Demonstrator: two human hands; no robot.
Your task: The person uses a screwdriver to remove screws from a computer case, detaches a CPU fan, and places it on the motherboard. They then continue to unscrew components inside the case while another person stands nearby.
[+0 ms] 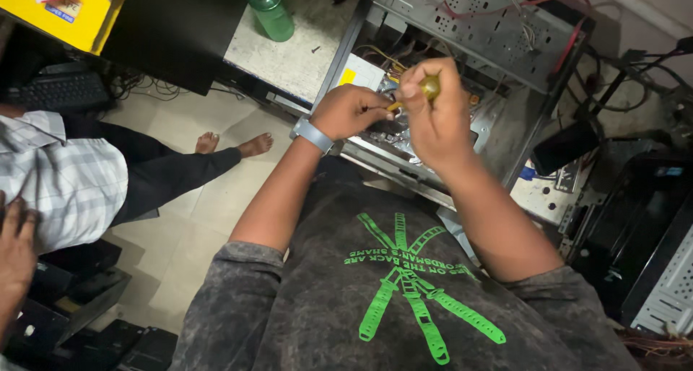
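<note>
Right hand (433, 115): closed around yellow screwdriver (426, 89) handle | Left hand (352, 110): fingers pinched on screwdriver shaft | Location: both hands above open computer case (505, 39) on desk (296, 50), green bottle (270, 10) nearby

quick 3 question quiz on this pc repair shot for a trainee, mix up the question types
1. True or false: the right hand grips the yellow-green translucent handle of a screwdriver above the open grey metal computer case.
2. Which wrist wears the grey band? A) left B) right C) neither
3. Fill in: the green plastic bottle stands on the speckled stone ____ beside the case.

Key
1. True.
2. A: the band sits on the wrist of the left hand, which pinches the tool's shaft near the right hand.
3. Slab.
</note>
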